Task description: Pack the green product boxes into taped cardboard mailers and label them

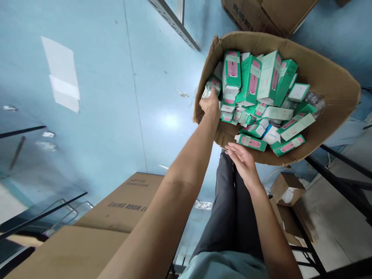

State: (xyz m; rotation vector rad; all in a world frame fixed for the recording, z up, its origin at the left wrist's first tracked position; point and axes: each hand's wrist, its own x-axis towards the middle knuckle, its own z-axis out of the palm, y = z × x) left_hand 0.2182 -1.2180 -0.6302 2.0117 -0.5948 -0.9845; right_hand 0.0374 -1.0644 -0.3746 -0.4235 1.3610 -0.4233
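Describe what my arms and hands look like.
Your left hand and right hand are ungloved, with no watch or bracelet in view. Both forearms are bare; no sleeves or markings show. Your shirt is muted teal.

Green and pink box, partly covered, inside open brown carton

Left hand far forward, right hand nearer

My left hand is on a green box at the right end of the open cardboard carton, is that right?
No, the end is wrong: in the head view, your left hand is on a green box at the left end of the open cardboard carton.
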